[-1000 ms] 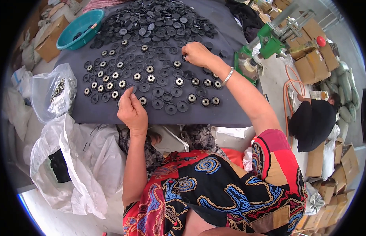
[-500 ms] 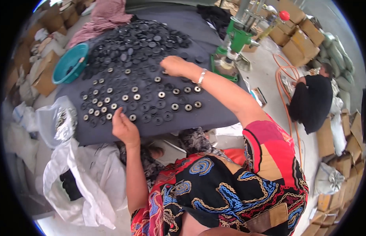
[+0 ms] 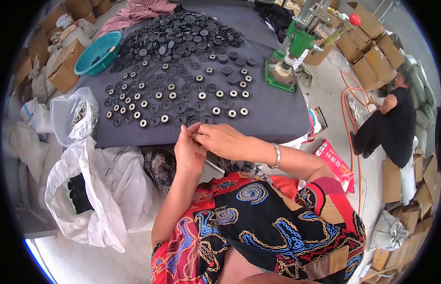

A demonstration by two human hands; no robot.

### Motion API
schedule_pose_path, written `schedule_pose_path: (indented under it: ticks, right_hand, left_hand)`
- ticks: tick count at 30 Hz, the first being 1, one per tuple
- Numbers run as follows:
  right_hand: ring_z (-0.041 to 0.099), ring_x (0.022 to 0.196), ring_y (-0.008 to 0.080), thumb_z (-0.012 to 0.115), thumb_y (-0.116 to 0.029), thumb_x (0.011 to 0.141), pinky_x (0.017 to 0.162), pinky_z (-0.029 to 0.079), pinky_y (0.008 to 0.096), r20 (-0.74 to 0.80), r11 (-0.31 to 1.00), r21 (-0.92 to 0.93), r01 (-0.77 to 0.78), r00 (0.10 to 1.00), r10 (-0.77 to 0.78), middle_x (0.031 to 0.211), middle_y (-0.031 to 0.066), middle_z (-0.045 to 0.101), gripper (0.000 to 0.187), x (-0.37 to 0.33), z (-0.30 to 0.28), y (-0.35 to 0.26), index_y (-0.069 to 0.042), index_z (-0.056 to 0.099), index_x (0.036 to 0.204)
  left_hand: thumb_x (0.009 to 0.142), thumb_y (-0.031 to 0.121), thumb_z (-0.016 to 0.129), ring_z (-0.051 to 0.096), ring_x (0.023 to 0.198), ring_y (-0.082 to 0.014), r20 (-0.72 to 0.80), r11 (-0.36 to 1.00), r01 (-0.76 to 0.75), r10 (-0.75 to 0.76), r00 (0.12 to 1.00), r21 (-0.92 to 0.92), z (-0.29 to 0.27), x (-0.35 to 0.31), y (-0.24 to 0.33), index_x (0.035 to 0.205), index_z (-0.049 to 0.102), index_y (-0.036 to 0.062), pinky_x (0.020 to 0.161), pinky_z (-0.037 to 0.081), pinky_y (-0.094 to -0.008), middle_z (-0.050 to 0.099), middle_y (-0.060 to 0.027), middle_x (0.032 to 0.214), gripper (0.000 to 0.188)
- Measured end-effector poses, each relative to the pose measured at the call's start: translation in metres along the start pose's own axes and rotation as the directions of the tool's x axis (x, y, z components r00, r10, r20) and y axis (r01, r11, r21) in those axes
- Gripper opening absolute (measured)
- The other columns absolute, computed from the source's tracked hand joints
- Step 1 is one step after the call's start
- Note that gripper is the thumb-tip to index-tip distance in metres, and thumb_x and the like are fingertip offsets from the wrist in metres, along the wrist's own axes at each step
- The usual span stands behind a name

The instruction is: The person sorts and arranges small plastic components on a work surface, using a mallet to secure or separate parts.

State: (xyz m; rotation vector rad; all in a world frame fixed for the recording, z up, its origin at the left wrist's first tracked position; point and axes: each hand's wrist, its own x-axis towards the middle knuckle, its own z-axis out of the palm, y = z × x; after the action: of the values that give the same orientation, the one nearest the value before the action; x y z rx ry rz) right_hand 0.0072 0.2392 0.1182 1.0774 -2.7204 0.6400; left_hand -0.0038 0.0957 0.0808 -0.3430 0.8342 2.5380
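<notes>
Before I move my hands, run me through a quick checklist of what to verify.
1. Left hand and right hand together at the table's near edge: ok.
2. Anything held: cannot tell; fingers hide it.
3. Spread-out black discs all showing metal rings: not ok, many bare.
4. Green press apart from both hands: ok.
5. Teal bowl, left of the black heap, away from both hands: ok.
</notes>
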Motion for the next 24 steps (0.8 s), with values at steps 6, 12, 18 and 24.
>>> schedule_pose_path:
  ticks: [6,12,18,24]
  right_hand:
    - [0.063,0.084,0.0315,0.06,-0.008,0.08,0.067,0.054,0.0416,-0.006,0.994,-0.092,-0.05,0.999,0.05,0.097,0.0138,0.058,0.024,-0.006,0.006,-0.005,-0.001,0.058,0.102]
    - [0.063,0.077,0.0302,0.065,-0.007,0.08,0.063,0.051,0.0386,-0.148,0.959,0.247,-0.143,0.972,0.183,0.088,0.0123,0.06,0.027,-0.014,0.01,0.006,-0.001,0.06,0.106]
    - [0.062,0.073,0.0213,0.064,-0.001,0.08,0.063,0.05,0.0322,-0.176,0.822,0.522,-0.226,0.915,0.364,0.087,0.0101,0.06,0.022,-0.028,0.006,0.008,-0.002,0.064,0.102]
    - [0.062,0.079,0.0336,0.065,-0.007,0.079,0.07,0.05,0.0418,-0.177,0.917,0.354,-0.187,0.949,0.262,0.089,0.0147,0.06,0.022,-0.032,0.003,0.007,-0.002,0.064,0.1]
  left_hand:
    - [0.103,0.032,0.042,0.061,0.099,-0.0169,-0.084,0.985,-0.053,0.067,0.994,0.162,0.004,-0.008,-0.012,0.116,0.059,-0.0019,0.084,0.05,-0.032,0.063,-0.0086,0.108,0.041]
    - [0.102,0.023,0.043,0.062,0.097,-0.0183,0.068,0.965,-0.111,0.097,0.993,0.236,0.003,-0.019,-0.013,0.119,0.058,-0.0031,0.084,0.052,-0.0335,0.063,-0.0099,0.109,0.034]
    - [0.096,0.003,0.047,0.067,0.077,-0.016,0.068,0.864,-0.119,0.099,0.993,0.489,0.004,-0.019,-0.016,0.115,0.06,-0.0053,0.07,0.057,-0.0276,0.066,-0.0096,0.094,0.024]
    - [0.095,0.001,0.05,0.066,0.069,-0.0134,0.097,0.813,-0.159,0.127,0.987,0.56,0.006,-0.018,-0.015,0.11,0.059,-0.0065,0.059,0.055,-0.025,0.067,-0.0085,0.084,0.019]
